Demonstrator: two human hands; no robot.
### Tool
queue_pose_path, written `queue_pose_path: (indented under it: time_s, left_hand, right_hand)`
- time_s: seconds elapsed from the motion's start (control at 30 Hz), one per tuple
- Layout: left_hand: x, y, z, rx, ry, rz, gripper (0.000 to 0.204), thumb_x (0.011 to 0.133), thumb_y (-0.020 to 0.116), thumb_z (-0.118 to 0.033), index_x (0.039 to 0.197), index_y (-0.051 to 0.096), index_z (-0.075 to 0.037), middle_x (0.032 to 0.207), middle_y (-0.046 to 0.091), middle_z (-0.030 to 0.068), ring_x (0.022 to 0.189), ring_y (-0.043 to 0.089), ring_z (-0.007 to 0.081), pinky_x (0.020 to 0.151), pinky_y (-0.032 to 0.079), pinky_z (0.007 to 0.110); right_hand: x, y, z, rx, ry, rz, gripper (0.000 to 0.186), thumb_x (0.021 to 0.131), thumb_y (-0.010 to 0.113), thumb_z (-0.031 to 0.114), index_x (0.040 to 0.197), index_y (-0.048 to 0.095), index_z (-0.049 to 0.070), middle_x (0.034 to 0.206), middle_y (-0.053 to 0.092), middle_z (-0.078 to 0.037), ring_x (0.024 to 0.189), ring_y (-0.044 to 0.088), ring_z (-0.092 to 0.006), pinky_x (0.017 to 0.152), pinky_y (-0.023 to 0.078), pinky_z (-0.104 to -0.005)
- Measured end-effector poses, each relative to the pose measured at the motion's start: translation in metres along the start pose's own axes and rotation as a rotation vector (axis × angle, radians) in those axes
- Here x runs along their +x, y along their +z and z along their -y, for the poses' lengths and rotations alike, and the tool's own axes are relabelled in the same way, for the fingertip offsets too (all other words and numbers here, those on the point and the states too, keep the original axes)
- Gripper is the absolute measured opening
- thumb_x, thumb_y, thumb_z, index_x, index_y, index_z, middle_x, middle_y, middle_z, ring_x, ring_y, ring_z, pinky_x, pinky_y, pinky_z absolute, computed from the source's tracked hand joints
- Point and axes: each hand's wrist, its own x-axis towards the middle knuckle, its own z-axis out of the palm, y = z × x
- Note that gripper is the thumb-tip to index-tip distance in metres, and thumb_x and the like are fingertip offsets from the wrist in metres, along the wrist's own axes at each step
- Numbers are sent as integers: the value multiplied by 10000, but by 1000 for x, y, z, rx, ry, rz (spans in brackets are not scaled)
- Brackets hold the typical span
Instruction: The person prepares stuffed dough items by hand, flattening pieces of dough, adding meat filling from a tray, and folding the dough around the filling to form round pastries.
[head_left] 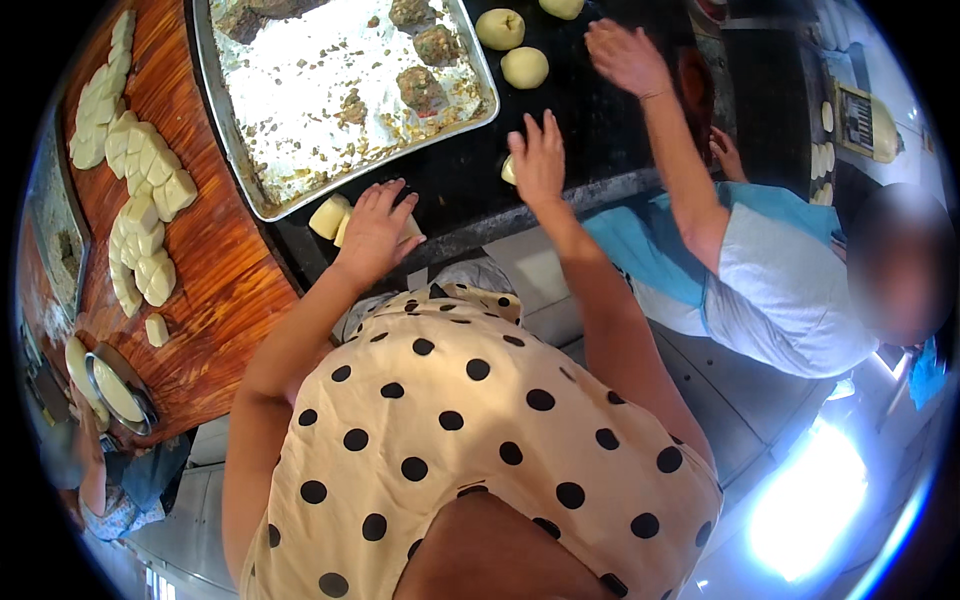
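Note:
Cut pieces of pale dough [326,217] lie on the black worktop by the front edge of the metal tray [256,203]. My left hand [375,225] rests over some of them with fingers apart and slightly bent; what is under its palm is partly hidden. Farther right, my right hand [537,160] has extended fingers at another small dough piece [508,172], which it partly covers. The tray holds clumps of brown-green filling [420,90] and scattered bits. Smooth rounded dough balls [524,68] sit beyond my right hand.
A wooden board [225,330] at left bears rows of cut dough [150,165] and round pans [115,385]. On the right, a co-worker [760,280] reaches over the black counter [620,130] with a hand [625,60]. Another person [115,500] works at lower left.

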Motion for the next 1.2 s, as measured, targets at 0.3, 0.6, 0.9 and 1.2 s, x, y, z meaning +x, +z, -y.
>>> queue_pose_path:
  time_s: [0.3, 0.6, 0.9, 1.2]
  left_hand:
    - [14, -8, -8, -142, -47, -74, 326, 846, 706, -108, 1149, 625, -21, 1267, 575, 171, 1194, 544, 384, 1058, 428, 473]
    - [19, -30, -21, -244, -45, -113, 287, 848, 698, -68, 1126, 640, -25, 1184, 627, 155, 1151, 581, 363, 1061, 438, 466]
    - [-23, -41, -2, -333, -171, -71, 241, 878, 652, -38, 1119, 643, -29, 1120, 652, 173, 1030, 620, 381, 882, 510, 425]
    - [-29, -63, -12, -353, -101, -118, 214, 881, 653, -36, 1093, 640, -15, 1064, 656, 169, 983, 628, 380, 851, 518, 412]
  right_hand:
    - [19, 26, 21, -146, 77, 5, 724, 962, 510, 467, 1497, 356, 4, 1571, 244, -293, 1484, 193, -406, 1214, 102, -525]
    - [40, 26, 14, -197, 129, 57, 831, 911, 580, 450, 1535, 259, 4, 1616, 155, -252, 1513, 119, -364, 1228, 55, -488]
    - [57, 41, 13, -155, 256, -110, 607, 970, 478, 276, 1494, 357, -8, 1599, 256, -208, 1499, 190, -330, 1228, 93, -471]
    - [38, 41, 36, -248, 291, -36, 699, 969, 509, 332, 1513, 279, -43, 1603, 209, -249, 1509, 158, -350, 1226, 67, -493]
